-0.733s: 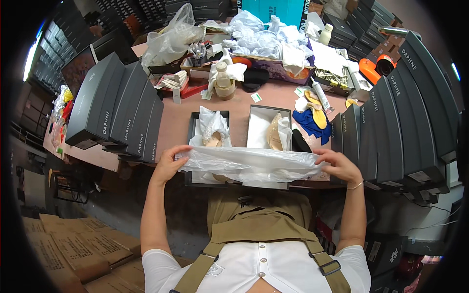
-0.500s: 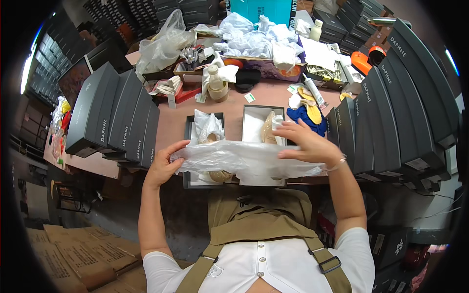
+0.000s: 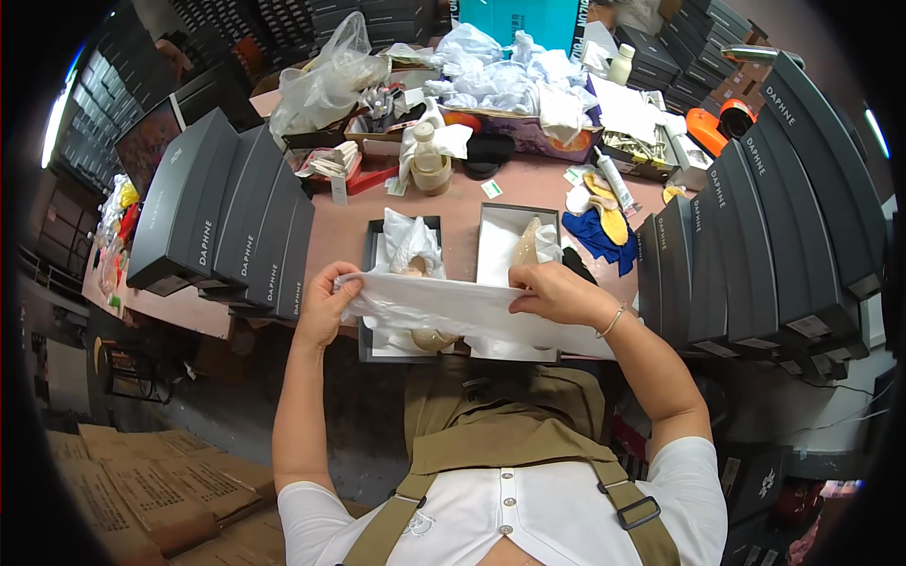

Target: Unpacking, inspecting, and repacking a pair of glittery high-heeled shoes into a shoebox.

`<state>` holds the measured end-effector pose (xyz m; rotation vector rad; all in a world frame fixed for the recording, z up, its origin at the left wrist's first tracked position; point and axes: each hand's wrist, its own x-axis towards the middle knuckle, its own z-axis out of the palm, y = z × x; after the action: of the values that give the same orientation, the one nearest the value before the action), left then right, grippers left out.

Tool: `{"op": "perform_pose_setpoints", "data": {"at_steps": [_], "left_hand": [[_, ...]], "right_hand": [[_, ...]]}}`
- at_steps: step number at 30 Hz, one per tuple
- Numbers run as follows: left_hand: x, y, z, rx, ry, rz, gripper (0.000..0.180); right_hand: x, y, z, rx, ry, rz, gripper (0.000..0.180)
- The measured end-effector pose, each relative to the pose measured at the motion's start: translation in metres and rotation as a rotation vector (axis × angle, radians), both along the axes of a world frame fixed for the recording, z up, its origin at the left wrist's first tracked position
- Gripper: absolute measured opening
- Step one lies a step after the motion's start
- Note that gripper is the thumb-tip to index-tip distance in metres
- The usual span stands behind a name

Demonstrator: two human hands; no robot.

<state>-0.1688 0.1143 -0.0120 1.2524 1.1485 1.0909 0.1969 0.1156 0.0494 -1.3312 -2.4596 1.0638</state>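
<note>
Hands have closed in: right hand (image 3: 557, 292) slid leftward along the bag (image 3: 444, 307), both pinching it; left hand (image 3: 326, 302) unmoved.

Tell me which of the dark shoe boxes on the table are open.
Only the two low trays lying flat mid-table, just beyond the hands, are open, showing white paper and pale shoes; the stacks on the left and right are all closed.

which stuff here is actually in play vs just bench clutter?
In play:
left hand
right hand
clear plastic bag held between them
two open boxes under it

Clutter:
stacked dark boxes
tape roll
blue cloth
crumpled white wrap
</note>
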Motion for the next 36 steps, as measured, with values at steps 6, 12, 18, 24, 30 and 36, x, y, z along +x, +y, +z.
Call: {"op": "perform_pose_setpoints", "data": {"at_steps": [6,12,18,24,30,36], "left_hand": [[0.002,0.018,0.036,0.371,0.252,0.183,0.014],[-0.003,0.029,0.028,0.398,0.239,0.176,0.013],[0.042,0.015,0.060,0.415,0.276,0.087,0.009],[0.057,0.021,0.081,0.298,-0.183,0.053,0.017],[0.194,-0.019,-0.048,-0.516,-0.256,-0.155,0.050],[0.266,0.019,-0.116,-0.778,-0.267,-0.364,0.033]], "right_hand": [[0.060,-0.042,0.003,0.073,0.054,-0.088,0.019],[0.146,-0.097,-0.012,0.227,-0.512,-0.423,0.023],[0.026,-0.041,0.042,0.448,0.104,-0.115,0.085],[0.025,0.003,-0.004,0.282,0.140,-0.085,0.015],[0.098,-0.015,0.047,0.421,0.063,-0.399,0.014],[0.103,-0.027,0.045,0.548,-0.153,-0.392,0.016]]}}
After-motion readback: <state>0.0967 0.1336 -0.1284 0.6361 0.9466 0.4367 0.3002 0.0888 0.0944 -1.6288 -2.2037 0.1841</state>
